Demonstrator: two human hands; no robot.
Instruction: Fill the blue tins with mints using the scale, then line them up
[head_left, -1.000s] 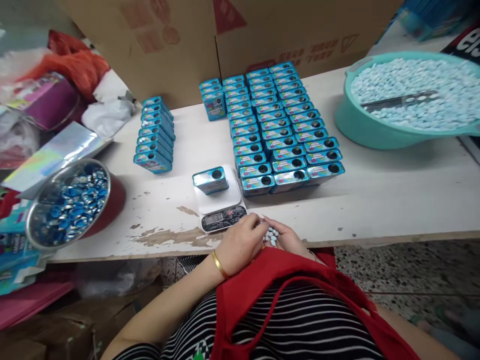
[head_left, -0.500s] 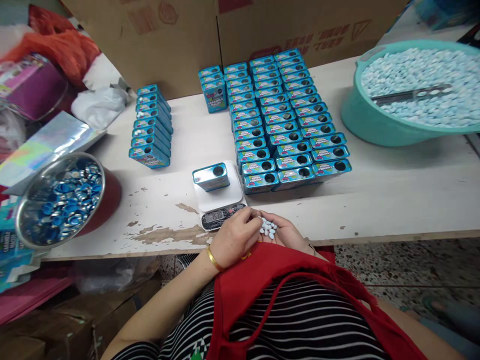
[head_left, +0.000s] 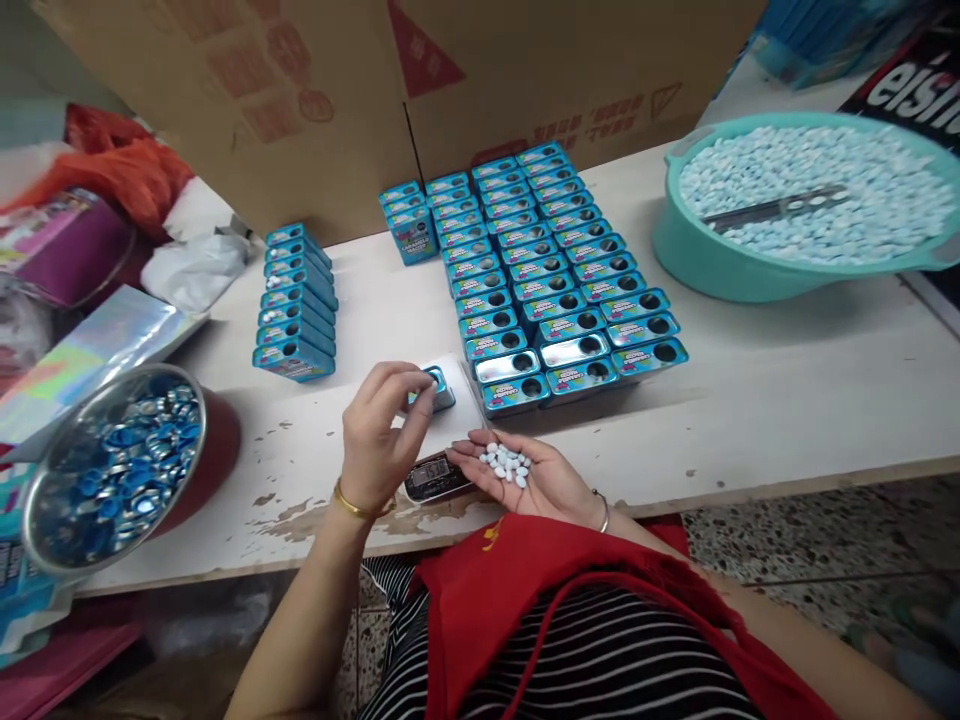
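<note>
My left hand [head_left: 382,430] hovers over a blue tin [head_left: 441,388] that stands on a small white scale [head_left: 431,475]. Its fingertips are pinched together right at the tin's top hole, and what they pinch is too small to make out. Just right of the scale's display, my right hand [head_left: 536,485] lies palm up at the table's front edge. It cups a small heap of white candies [head_left: 506,463]. The left hand hides most of the tin.
A block of several blue tins [head_left: 547,270] stands behind the scale, and a shorter row [head_left: 296,300] to the left. A teal basin [head_left: 720,265] of pale candies holds a metal tool [head_left: 780,205]. A metal bowl [head_left: 45,545] holds blue caps. Cardboard boxes [head_left: 337,90] line the back.
My left hand has lifted away from the right palm and moved forward-left to the tin on the scale. My right hand has opened flatter and moved forward, and the candies show more.
</note>
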